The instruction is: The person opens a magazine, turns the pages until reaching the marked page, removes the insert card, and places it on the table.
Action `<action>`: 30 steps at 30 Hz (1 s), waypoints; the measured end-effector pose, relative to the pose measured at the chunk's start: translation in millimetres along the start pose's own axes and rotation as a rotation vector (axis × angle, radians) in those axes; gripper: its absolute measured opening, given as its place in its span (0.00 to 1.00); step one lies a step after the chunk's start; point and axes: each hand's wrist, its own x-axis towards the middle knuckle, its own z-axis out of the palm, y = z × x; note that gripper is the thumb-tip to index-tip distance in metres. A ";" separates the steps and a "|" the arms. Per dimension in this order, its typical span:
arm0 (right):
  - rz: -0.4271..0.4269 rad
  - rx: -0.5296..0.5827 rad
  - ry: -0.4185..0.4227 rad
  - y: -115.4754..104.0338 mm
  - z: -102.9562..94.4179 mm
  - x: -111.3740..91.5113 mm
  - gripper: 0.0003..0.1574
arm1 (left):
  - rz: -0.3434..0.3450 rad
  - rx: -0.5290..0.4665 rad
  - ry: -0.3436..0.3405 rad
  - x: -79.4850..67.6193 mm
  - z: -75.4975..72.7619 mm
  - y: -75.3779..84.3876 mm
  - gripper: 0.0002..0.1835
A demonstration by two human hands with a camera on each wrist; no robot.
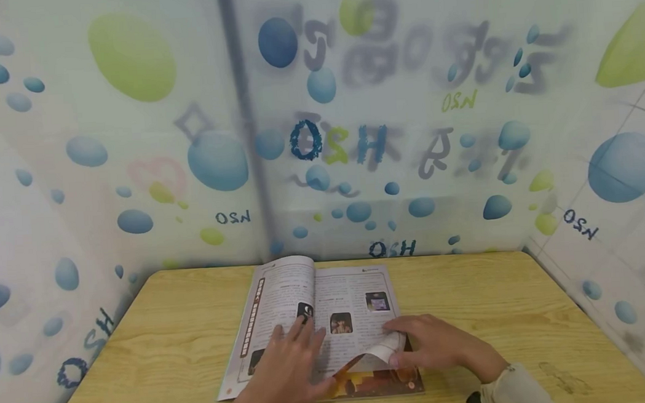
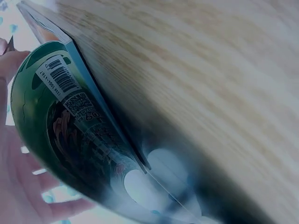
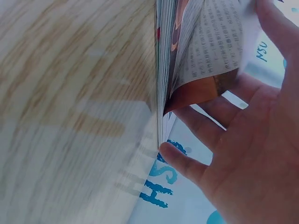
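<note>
An open magazine (image 1: 341, 286) lies on the wooden table, with printed columns and small photos on both pages. My left hand (image 1: 288, 367) rests across the left page and the fold, fingers spread. In the left wrist view, its fingers show beyond the curved green cover (image 2: 32, 98) with a barcode. At the lower right corner, my right hand (image 1: 436, 345) holds the curled page (image 1: 384, 349) between thumb and fingers. Under the raised page an orange-brown picture (image 1: 375, 383) shows. In the right wrist view, the right hand (image 3: 243, 135) has its lower fingers beside the magazine's edge.
The yellow wood-grain table (image 1: 159, 335) extends to both sides of the magazine. A pale curtain (image 1: 191, 234) with blue and green spots and mirrored lettering surrounds it at the back and sides. A small dark object (image 1: 474, 402) shows by the right sleeve.
</note>
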 end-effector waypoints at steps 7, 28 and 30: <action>0.091 0.063 0.029 -1.6 -0.5 1.3 0.39 | 0.215 -0.015 0.170 1.9 2.3 1.2 0.41; 0.145 0.138 0.169 -0.5 -1.3 -1.9 0.40 | 0.473 0.188 0.269 1.0 2.7 4.8 0.35; 0.146 0.125 0.183 0.5 -0.5 -2.4 0.42 | 0.474 0.215 0.269 0.9 2.5 4.4 0.32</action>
